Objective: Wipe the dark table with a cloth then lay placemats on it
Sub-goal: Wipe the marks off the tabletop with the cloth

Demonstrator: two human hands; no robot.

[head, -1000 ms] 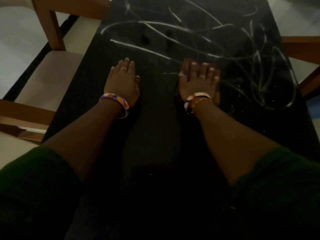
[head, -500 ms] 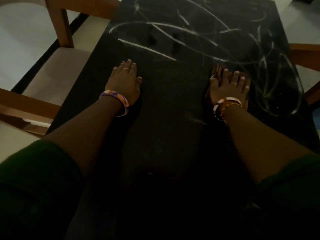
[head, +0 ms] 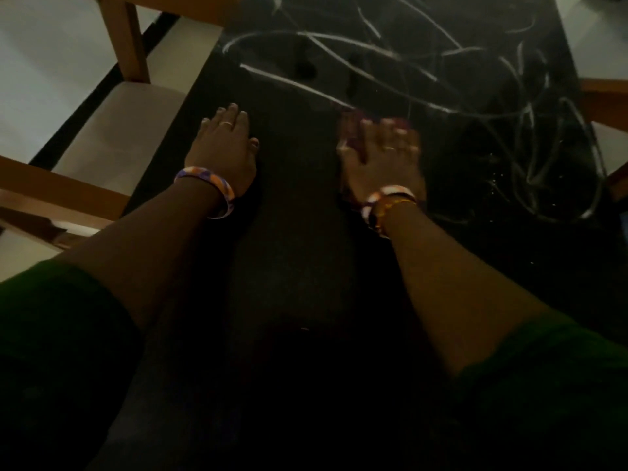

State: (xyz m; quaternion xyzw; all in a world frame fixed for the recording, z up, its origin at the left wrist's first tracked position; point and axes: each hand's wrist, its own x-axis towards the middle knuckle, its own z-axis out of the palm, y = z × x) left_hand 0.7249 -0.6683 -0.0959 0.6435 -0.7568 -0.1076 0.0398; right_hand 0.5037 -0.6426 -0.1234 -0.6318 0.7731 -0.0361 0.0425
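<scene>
The dark table point(head: 299, 266) fills the middle of the view, with pale smeared streaks point(head: 390, 59) across its far half. My left hand point(head: 222, 147) lies flat on the tabletop with straight fingers, holding nothing. My right hand point(head: 384, 158) presses flat on a dark red cloth point(head: 350, 127), which shows only at the fingertips and the thumb side; the hand is motion-blurred. No placemats are in view.
A wooden chair with a pale seat point(head: 115, 130) stands close against the table's left edge. Part of another wooden chair point(head: 608, 93) shows at the right edge. Light floor point(head: 44, 62) lies beyond on the left.
My right hand slid the cloth right across the table, then back left toward the middle. My left hand stayed flat in place.
</scene>
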